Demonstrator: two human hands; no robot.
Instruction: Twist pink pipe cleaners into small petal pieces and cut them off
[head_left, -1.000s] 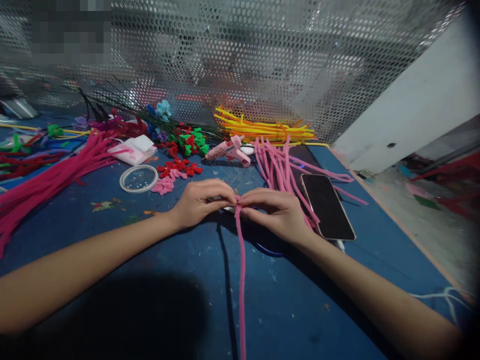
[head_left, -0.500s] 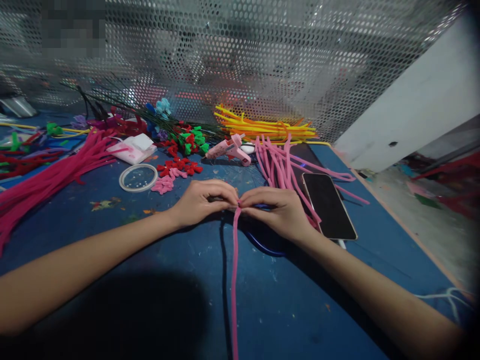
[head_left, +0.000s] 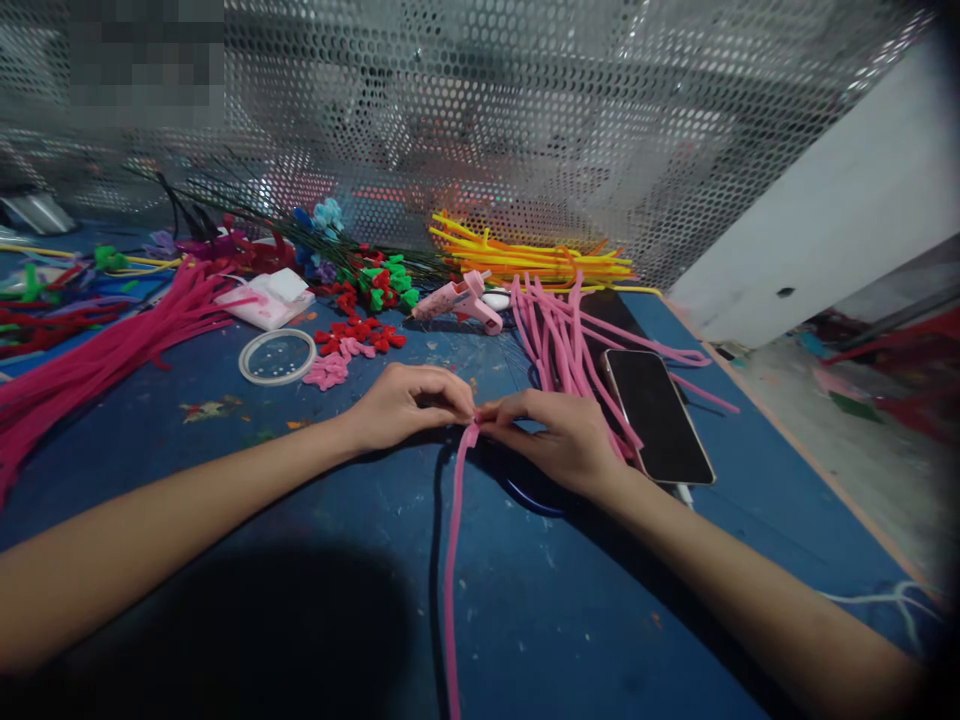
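A long pink pipe cleaner point(head_left: 453, 560) hangs from my fingertips toward the bottom edge, its top end bent small between both hands. My left hand point(head_left: 409, 405) pinches that end from the left. From the right, my right hand point(head_left: 559, 430) pinches it too, thumb and forefinger pressed together at the tips. The fingertips of both hands nearly meet, and they hide part of the bent end. Beyond my right hand lies a bundle of loose pink pipe cleaners point(head_left: 562, 345).
Behind my hands are a pink glue gun point(head_left: 461, 302), yellow pipe cleaners point(head_left: 525, 255), red flower pieces point(head_left: 360, 332) and a tape ring point(head_left: 244, 365). A phone point(head_left: 660, 415) lies right. Magenta pipe cleaners point(head_left: 112, 340) lie left. Perforated metal point(head_left: 480, 110) stands behind.
The lower part of the held pink pipe cleaner has swung left. My right hand has moved slightly down, and more of the bent end shows below the fingertips.
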